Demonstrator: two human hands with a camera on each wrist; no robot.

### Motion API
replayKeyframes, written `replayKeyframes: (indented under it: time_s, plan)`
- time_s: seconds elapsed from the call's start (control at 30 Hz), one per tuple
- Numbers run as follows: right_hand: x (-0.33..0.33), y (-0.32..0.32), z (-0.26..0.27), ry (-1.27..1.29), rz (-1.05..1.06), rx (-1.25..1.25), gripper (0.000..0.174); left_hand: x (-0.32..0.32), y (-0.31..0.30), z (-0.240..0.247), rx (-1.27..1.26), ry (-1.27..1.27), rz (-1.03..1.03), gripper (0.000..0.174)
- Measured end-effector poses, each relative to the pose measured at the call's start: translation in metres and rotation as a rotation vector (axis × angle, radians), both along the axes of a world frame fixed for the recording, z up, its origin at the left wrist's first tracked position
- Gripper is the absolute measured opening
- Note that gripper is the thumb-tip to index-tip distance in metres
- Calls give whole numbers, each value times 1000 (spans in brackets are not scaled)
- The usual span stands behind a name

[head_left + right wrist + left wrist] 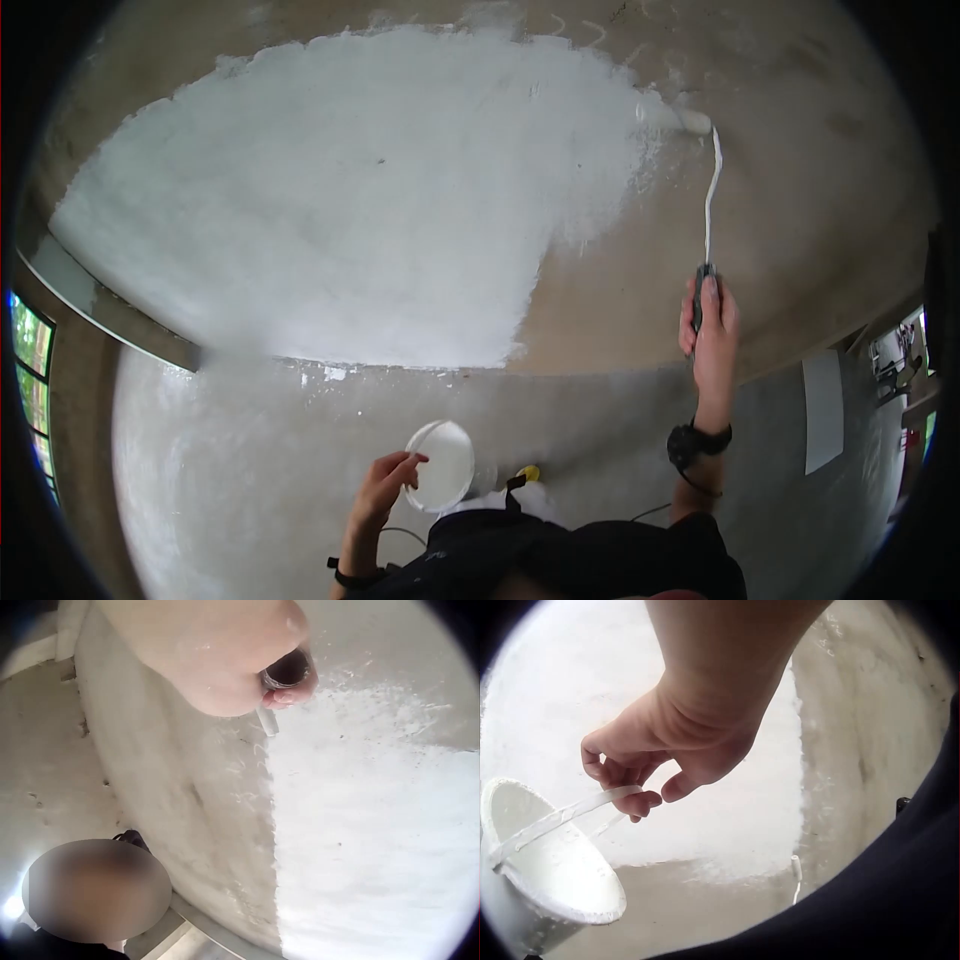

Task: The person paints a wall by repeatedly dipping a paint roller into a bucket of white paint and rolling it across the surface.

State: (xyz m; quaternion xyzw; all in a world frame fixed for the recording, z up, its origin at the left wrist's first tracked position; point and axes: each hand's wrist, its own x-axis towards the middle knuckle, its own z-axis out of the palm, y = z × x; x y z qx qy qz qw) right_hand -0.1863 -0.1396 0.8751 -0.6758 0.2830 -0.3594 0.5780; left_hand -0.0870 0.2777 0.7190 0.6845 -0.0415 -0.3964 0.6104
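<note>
My right hand (714, 320) grips the dark handle (704, 283) of a paint roller, arm stretched toward the wall. The white roller head (692, 122) lies against the wall at the right edge of the white paint (380, 200). In the right wrist view, fingers wrap the handle, whose dark round end (288, 670) faces the camera. Low in the head view, my left hand (388, 484) holds a white bucket (440, 468). The left wrist view shows its white strap handle (562, 817) hooked over the curled fingers, the bucket hanging tilted with white paint inside.
Bare brown-grey wall (800, 200) surrounds the painted area. White spots mark the grey floor (250, 430) along the wall's foot. A ledge (130, 310) juts out at left, near a window (32, 350). A pale panel (824, 410) stands at right. Something yellow (530, 472) shows by the person's feet.
</note>
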Motion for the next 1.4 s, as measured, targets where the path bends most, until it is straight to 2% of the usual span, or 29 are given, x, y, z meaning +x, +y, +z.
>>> replayKeyframes:
  time_s: [0.13, 0.2, 0.3, 0.37, 0.53, 0.6, 0.67, 0.8, 0.9, 1.0, 1.13, 1.23, 1.3, 1.33, 1.4]
  plan:
    - [21, 12, -5, -107, 62, 11, 33, -6, -2, 0, -29, -124, -16, 29]
    - [36, 15, -19, -99, 82, 19, 33, -1, -6, -2, 82, -300, -60, 29]
    - [61, 6, -70, -63, 88, 47, 33, 8, -7, -10, 129, -390, -21, 29]
    - [68, -9, -109, -72, 53, 68, 33, 14, -19, 0, 163, -421, 5, 29]
    - [65, -8, -191, -43, 54, 130, 33, 33, -7, -17, 66, -438, 137, 27]
    - [62, -10, -211, -25, 70, 107, 33, 39, -7, -26, 23, -447, 206, 26]
    - [62, -9, -223, 0, 89, 200, 33, 42, -10, -22, 29, -426, 189, 26]
    - [59, 4, -186, 2, 26, 257, 34, 46, -12, -17, 32, -390, 123, 27]
    - [57, 12, -152, -65, 74, 271, 33, 47, -6, -30, 60, -385, 48, 27]
    - [57, 11, -126, -208, 207, 330, 33, 48, -12, -34, 71, -418, 5, 28]
    - [50, 12, -94, -299, 308, 419, 32, 53, -25, -69, 97, -440, -14, 28]
    - [41, 10, -86, -382, 396, 464, 33, 55, -29, -76, 102, -453, -7, 29]
    - [33, 2, -83, -439, 529, 438, 33, 53, -28, -76, 82, -482, 39, 29]
    - [30, 2, -78, -465, 525, 407, 33, 50, -31, -78, 117, -477, -7, 29]
    - [26, 9, -70, -506, 488, 393, 34, 49, -40, -83, 81, -476, 44, 29]
